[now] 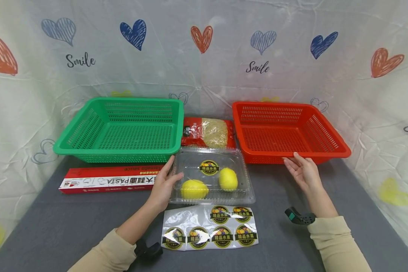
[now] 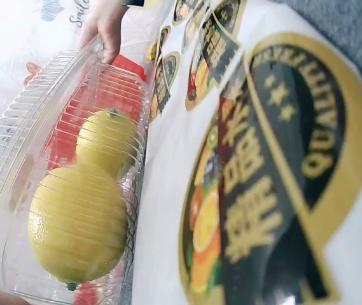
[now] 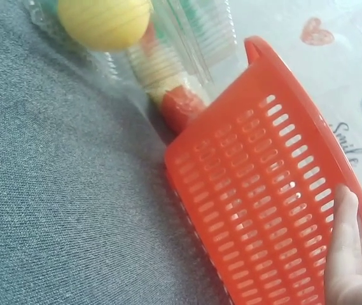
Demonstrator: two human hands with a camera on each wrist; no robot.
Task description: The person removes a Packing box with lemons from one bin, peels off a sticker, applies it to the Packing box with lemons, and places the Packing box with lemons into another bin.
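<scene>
A clear plastic clamshell box (image 1: 212, 155) holds two yellow lemons (image 1: 228, 179) and bears a round black-and-gold fruit sticker (image 1: 209, 167). At its left side rests my left hand (image 1: 162, 189), fingers extended along the edge and thumb over the rim. The left wrist view shows the lemons (image 2: 79, 222) through the clear wall. My right hand (image 1: 306, 175) is at the front rim of the red basket (image 1: 292, 154), its fingers fairly straight. Up close, one finger (image 3: 344, 222) lies along the basket's outer wall, just below the rim.
A sticker sheet (image 1: 187, 217) lies in front of the box. Behind it is a red-and-clear bag (image 1: 214, 132) of pale food. A green basket (image 1: 119, 152) stands at the left, with a red-and-white pasta box (image 1: 108, 179) before it. A heart-printed cloth (image 1: 224, 75) hangs behind.
</scene>
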